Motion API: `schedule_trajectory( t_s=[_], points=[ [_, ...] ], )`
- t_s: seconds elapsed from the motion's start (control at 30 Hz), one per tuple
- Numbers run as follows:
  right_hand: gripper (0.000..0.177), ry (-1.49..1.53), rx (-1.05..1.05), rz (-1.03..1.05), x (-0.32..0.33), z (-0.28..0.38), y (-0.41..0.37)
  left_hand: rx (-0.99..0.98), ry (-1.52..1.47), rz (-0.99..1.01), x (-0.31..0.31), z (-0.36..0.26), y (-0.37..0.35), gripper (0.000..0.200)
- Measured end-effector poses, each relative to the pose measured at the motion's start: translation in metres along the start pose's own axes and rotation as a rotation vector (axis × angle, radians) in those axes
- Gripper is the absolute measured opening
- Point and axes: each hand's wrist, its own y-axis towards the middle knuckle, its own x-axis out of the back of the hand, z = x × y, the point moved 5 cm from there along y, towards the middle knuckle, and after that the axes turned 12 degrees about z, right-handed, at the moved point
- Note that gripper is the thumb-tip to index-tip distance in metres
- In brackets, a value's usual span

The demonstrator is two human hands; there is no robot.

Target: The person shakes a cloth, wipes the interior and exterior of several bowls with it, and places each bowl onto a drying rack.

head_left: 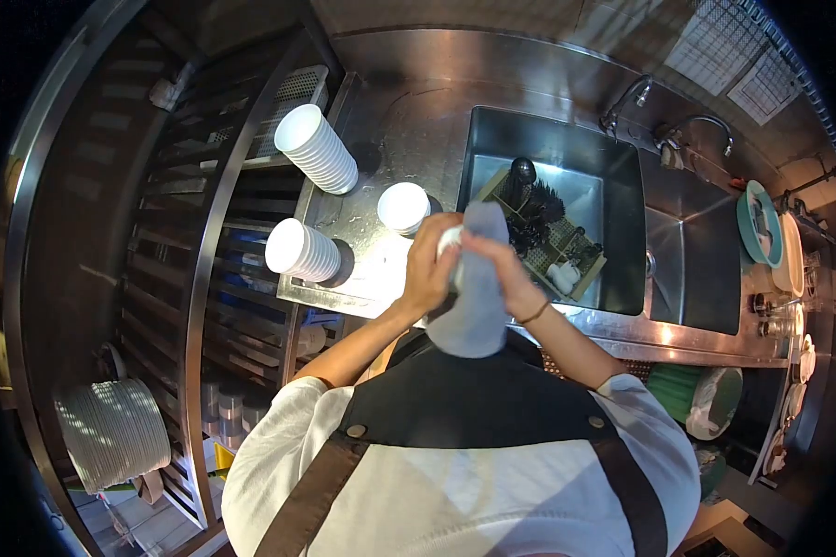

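Observation:
In front of my apron, my left hand [429, 266] is closed around a small white piece [450, 239], perhaps a cup; most of it is hidden. My right hand [509, 276] grips a grey cloth [469, 325], which hangs between both hands and covers part of the white piece. Just beyond my left hand stands a short stack of white cups [404, 206] on the steel counter. Two taller stacks of white cups, one at the back [318, 148] and one nearer [303, 251], are to the left.
Right of my hands, a deep sink [474, 139] holds a green rack [581, 255] with dark utensils and white pieces. A second basin [683, 269] and two taps [627, 97] follow. Metal shelving [218, 204] lines the left side, with a stack of plates [113, 434]. A turquoise basin [745, 227] stands far right.

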Motion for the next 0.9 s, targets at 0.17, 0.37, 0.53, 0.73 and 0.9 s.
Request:
schedule_trajectory(
  t_s=[0.17,0.37,0.53,0.73,0.9],
  points=[
    [0.033,0.016,-0.234,0.208,0.018,-0.009,-0.001,0.012,-0.015,0.226,0.006,0.029,-0.017,0.05],
    [0.04,-0.197,0.055,0.02,0.048,0.029,0.003,0.456,-1.088,0.502,0.013,0.043,-0.023,0.054],
    [0.043,-0.911,0.712,-0.183,0.022,0.01,0.01,0.268,-0.225,0.216,0.016,0.041,0.004,0.023],
    [0.057,0.047,0.156,0.094,0.01,-0.011,-0.025,-0.081,0.619,-0.049,0.07,0.049,0.012,0.008],
    [0.072,0.207,0.413,0.119,0.035,0.021,-0.027,-0.107,1.02,0.012,0.085,0.094,0.017,0.006]
  ],
)
